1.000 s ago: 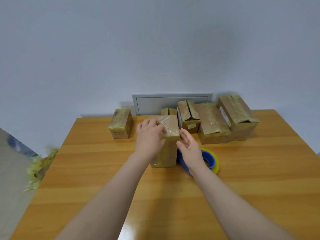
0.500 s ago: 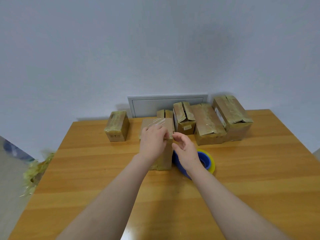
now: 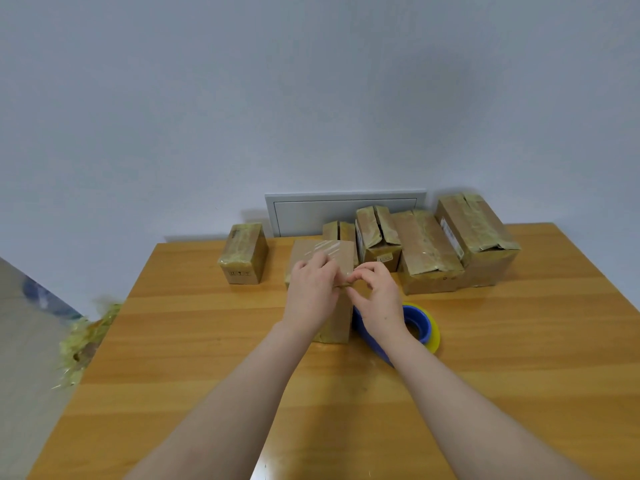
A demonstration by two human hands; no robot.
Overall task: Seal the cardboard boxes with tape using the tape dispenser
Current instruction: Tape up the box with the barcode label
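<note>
The left hand (image 3: pixel 311 296) grips the near top edge of an upright box (image 3: pixel 304 252), its fingers curled over the edge. Touching it, the right hand (image 3: pixel 379 303) pinches a small end of tape (image 3: pixel 343 288) between thumb and forefinger at that same edge. Clear strips shine on the box top just beyond the knuckles. The tape dispenser (image 3: pixel 426 320) lies on the table (image 3: pixel 519 341), just beside and partly under the right wrist. More taped boxes (image 3: pixel 429 251) stand in a row beyond the right hand, and a single one (image 3: pixel 244 258) beyond the left hand, off to its left.
</note>
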